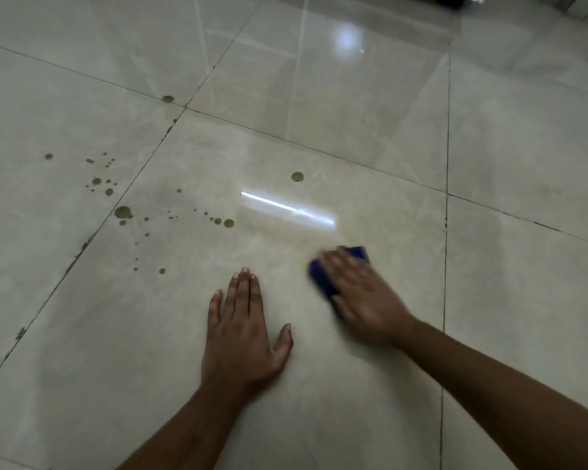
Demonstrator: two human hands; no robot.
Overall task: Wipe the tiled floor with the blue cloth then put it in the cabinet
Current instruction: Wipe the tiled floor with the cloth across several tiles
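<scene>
My right hand [364,293] presses the blue cloth [321,281] flat against the glossy beige tiled floor [319,130]. The hand is blurred and covers most of the cloth, which shows only at its far and left edges. My left hand [241,330] lies palm down on the same tile, fingers spread, holding nothing, a little to the left of the cloth. Brown drops and spots [123,212] are scattered over the floor to the left and ahead of both hands. No cabinet is in view.
A larger brown spot [297,177] sits ahead of the cloth, another [167,99] on a grout line farther back. Dark grout lines cross the floor. A dark object [445,0] stands at the top edge. Light reflections glare on the tiles.
</scene>
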